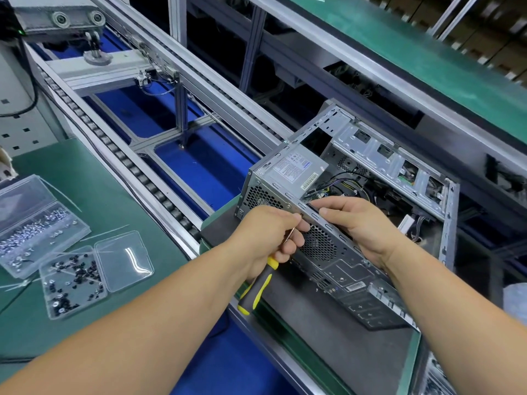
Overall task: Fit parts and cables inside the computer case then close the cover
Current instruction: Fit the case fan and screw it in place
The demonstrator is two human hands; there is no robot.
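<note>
The computer case [356, 212] lies on its side with the open face up, on a dark mat [328, 323] at the right of the scene, just beyond the near edge of the conveyor line [159, 178]. Its rear panel, with honeycomb vents and a round fan grille, faces the person. Inside, the power supply [296, 169] sits in the far left corner with its label upward, and a bundle of cables [342, 183] spreads to its right over the dark interior.

The left hand [271, 232] is clenched around a screwdriver [256, 289] with a black and yellow handle; the thin shaft runs up through the fingers toward the rear panel's top edge, and the handle sticks out below the palm. The right hand [362, 223] rests over the same top edge of the case, fingers curled on the rim just beside the left hand; whether it pinches anything small I cannot tell.

On the green tabletop [85, 195] at the left lie open clear plastic boxes: a far one with silver screws [31, 232] and a near one with dark screws [74, 280], well apart from the case.
</note>
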